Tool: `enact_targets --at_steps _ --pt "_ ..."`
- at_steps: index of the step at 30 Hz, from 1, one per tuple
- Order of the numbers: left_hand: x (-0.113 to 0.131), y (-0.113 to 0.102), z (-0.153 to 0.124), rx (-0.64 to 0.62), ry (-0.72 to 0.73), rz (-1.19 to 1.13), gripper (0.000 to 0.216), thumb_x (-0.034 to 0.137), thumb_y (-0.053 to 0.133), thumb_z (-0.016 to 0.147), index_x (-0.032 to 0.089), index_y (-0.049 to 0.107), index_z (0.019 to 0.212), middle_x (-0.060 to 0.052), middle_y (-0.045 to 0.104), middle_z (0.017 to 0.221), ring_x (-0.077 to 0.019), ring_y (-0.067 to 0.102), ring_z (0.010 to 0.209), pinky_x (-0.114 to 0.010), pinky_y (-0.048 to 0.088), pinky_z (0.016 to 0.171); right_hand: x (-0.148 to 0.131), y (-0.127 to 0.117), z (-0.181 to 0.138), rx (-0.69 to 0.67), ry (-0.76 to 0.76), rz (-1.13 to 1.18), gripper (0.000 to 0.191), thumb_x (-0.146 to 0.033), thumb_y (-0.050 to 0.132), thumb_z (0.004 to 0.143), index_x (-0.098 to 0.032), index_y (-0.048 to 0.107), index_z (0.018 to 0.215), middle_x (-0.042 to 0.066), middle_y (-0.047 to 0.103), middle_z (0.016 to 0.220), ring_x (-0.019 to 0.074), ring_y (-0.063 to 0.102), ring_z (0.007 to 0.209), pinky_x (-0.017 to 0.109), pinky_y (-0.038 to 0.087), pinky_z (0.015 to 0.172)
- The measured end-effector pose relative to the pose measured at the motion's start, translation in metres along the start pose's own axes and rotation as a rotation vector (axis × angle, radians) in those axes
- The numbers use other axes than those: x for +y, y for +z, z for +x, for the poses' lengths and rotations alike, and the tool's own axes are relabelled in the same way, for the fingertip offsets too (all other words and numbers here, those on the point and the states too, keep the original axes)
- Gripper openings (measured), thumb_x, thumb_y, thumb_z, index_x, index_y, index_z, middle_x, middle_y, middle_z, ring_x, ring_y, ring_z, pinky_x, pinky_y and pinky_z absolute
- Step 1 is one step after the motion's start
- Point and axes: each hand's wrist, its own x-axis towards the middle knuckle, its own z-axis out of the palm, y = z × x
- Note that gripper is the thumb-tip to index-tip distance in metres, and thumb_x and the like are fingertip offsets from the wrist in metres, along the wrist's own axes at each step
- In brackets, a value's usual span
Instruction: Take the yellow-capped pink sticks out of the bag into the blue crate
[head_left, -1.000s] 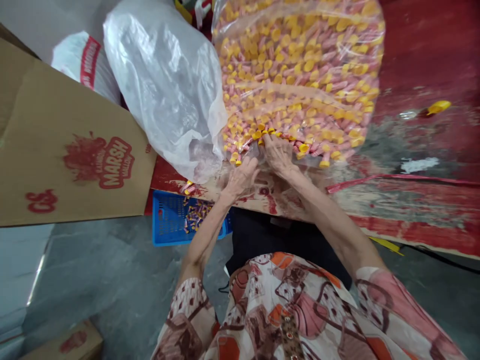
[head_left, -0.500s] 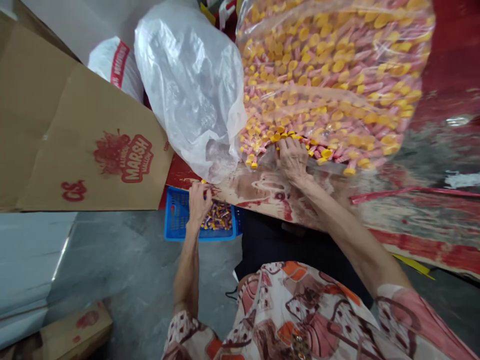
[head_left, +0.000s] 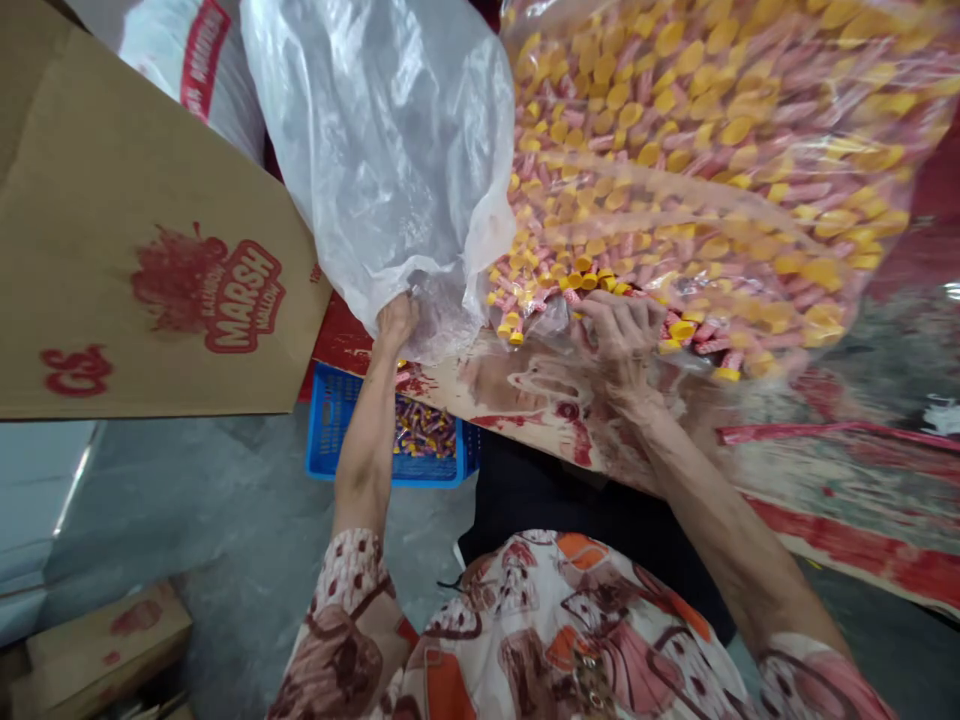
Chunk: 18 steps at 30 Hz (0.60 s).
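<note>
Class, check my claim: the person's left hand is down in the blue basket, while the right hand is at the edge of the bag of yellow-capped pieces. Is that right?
Not quite: the head view shows the left hand at the mouth of the white bag, not down in the blue basket. The rest stands.

Hands, two: one left hand (head_left: 397,320), one right hand (head_left: 619,338); clear bag (head_left: 649,180) of yellow-capped pink pieces (head_left: 716,345), one; cloudy plastic bag (head_left: 382,130), one; white sack (head_left: 234,105) with printed band (head_left: 204,60), one; blue basket (head_left: 323,430), one; worktable (head_left: 551,405), one; red strip (head_left: 832,430), one; large carton (head_left: 105,190), one; small carton (head_left: 105,650), one, the area below it too dark for counting; pieces in clear bag and basket, too numerous to count.
</note>
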Motion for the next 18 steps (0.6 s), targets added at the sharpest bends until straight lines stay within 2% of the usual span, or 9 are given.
enact_targets --at_steps 3,6,8,11,14,16,18 --pt "0.016 0.004 -0.023 0.020 -0.023 -0.237 0.023 0.007 0.076 0.092 0.023 0.063 0.102 -0.007 0.079 0.109 -0.0274 0.077 0.116 -0.044 0.061 0.115 0.001 -0.003 -0.004 -0.160 -0.044 0.071 0.035 -0.024 0.047 0.116 -0.023 0.080 0.128 0.017 0.082 0.128 0.0327 0.072 0.114 0.049 0.056 0.103" --pt "0.047 0.014 -0.055 0.024 -0.096 -0.658 0.025 0.010 0.079 0.096 0.023 0.060 0.105 0.002 0.071 0.091 -0.0147 0.072 0.088 -0.030 0.062 0.089 0.001 -0.007 0.001 -0.229 0.021 0.292 0.028 -0.032 0.053 0.116 -0.022 0.077 0.126 0.015 0.081 0.121 0.0295 0.074 0.104 0.043 0.061 0.094" --pt "0.070 0.019 -0.078 -0.084 -0.090 -0.934 0.025 0.018 0.081 0.099 0.023 0.060 0.111 0.004 0.069 0.086 -0.0119 0.070 0.077 -0.026 0.060 0.078 -0.005 -0.011 0.006 -0.225 0.098 0.536 0.030 -0.052 0.062 0.116 -0.026 0.073 0.127 0.010 0.081 0.118 0.0258 0.075 0.099 0.039 0.063 0.089" --pt "0.099 0.020 -0.108 -0.324 0.026 -1.155 0.029 0.033 0.084 0.100 0.023 0.063 0.117 0.002 0.073 0.086 -0.0139 0.074 0.074 -0.027 0.064 0.076 -0.021 -0.016 0.007 -0.276 0.152 0.856 0.051 -0.077 0.072 0.107 -0.030 0.069 0.125 0.005 0.080 0.117 0.0223 0.076 0.096 0.036 0.065 0.086" --pt "0.118 0.023 -0.126 -0.428 0.194 -1.036 0.028 0.043 0.080 0.106 0.023 0.064 0.117 -0.002 0.078 0.096 -0.0168 0.077 0.080 -0.032 0.068 0.082 -0.030 -0.015 -0.001 -0.300 0.129 0.900 0.047 -0.072 0.071 0.108 -0.029 0.070 0.128 0.007 0.079 0.119 0.0236 0.076 0.095 0.039 0.067 0.088" --pt "0.127 0.031 -0.132 -0.411 0.328 -0.824 0.018 0.039 0.074 0.110 0.024 0.065 0.116 -0.005 0.080 0.105 -0.0208 0.080 0.091 -0.038 0.070 0.091 -0.028 -0.016 -0.008 -0.274 0.080 0.757 0.038 -0.056 0.065 0.112 -0.027 0.070 0.137 0.011 0.078 0.127 0.0262 0.076 0.099 0.043 0.067 0.092" --pt "0.138 0.043 -0.136 -0.373 0.463 -0.583 0.005 0.028 0.067 0.110 0.025 0.065 0.113 -0.010 0.079 0.116 -0.0274 0.080 0.109 -0.048 0.069 0.105 -0.019 -0.020 -0.012 -0.226 0.028 0.536 0.036 -0.042 0.057 0.113 -0.025 0.070 0.143 0.016 0.075 0.140 0.0307 0.076 0.117 0.048 0.066 0.100"
